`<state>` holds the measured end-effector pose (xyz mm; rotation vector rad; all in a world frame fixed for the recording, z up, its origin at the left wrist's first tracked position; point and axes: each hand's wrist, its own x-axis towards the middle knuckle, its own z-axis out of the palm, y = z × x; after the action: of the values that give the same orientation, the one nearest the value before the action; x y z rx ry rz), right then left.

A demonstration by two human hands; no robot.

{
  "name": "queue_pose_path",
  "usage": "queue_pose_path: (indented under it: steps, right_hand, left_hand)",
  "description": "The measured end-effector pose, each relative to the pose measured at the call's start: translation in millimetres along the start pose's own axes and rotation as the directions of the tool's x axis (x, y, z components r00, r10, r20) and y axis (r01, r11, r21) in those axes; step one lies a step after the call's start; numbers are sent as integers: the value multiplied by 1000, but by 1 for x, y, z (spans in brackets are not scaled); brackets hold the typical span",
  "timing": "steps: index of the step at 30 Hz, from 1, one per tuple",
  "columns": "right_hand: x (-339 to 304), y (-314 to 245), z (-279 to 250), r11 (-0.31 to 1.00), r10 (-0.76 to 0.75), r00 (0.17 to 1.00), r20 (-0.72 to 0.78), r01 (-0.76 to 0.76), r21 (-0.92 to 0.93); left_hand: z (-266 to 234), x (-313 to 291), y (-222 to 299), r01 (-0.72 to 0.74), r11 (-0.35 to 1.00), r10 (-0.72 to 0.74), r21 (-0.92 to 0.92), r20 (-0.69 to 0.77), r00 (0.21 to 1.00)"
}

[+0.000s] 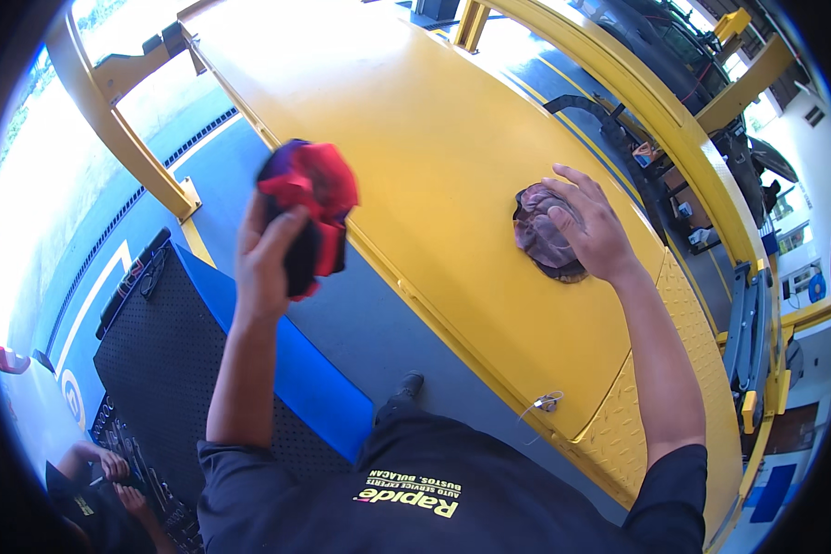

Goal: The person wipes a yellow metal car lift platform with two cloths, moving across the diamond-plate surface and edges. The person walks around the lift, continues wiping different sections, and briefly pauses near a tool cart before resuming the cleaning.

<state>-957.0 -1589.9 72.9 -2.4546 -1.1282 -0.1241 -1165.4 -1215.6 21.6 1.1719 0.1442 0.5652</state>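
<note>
Two hands: bare, both in view, well apart.
Left hand (264, 251): grasping a crumpled red, black and purple fabric bundle (323, 189), thumb across its near side.
Red bundle: seen against the left edge of a broad, flat yellow metal platform (452, 152); appears held up off it.
Right hand (598, 231): fingers loosely spread, not clenched, over a rounded, crumpled grey-pink mottled cloth (537, 242); cannot tell how firmly it touches.
Mottled cloth: lying on the platform, toward its right side.
Progress: judged partway. Red bundle is in hand; mottled cloth lies on the metal with no grip closed on it. Amount left: not readable from this view.
Nearby: small silver fitting (548, 403) with a white loop, on the platform's near part; black perforated panel (171, 337), blue side, at left.
Co-worker: hands (120, 471) at lower left beside tools; anything held is too small to tell.
Hard to see: red bundle blurred, folds unreadable; left fingertips behind it; mottled cloth partly covered by the right hand; platform's far end lost in glare.
</note>
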Motion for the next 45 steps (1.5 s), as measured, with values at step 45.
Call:
queue_pose_path:
  steps: [45]
  right_hand:
    - [272, 202, 101, 773, 470, 861, -195, -508, -381]
  left_hand:
    - [-151, 16, -179, 212, 910, -121, 357, -260, 958]
